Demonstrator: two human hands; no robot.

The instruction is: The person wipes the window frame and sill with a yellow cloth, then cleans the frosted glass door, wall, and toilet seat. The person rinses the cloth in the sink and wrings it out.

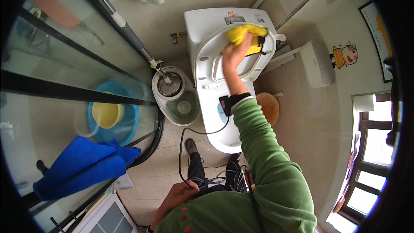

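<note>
My right hand (236,51) grips a yellow cloth (241,34) with black edging and presses it on the upper part of the raised toilet lid (207,47). The white toilet (223,139) stands below, its bowl exposed under my forearm. Around my right wrist is a black strap with a small device (225,105), from which a black cable (181,142) loops down to my left hand (184,192). The fingers of my left hand are curled around that cable, near my waist. The flush button (235,20) is on the tank, just above the cloth.
Left of the toilet stands a mop bucket (182,121) with a mop (132,35) upright in it. A blue towel (84,168) hangs over the glass shower screen, behind which a yellow basin (107,111) sits in a blue tub (134,126). An orange bin (268,106) is at the right.
</note>
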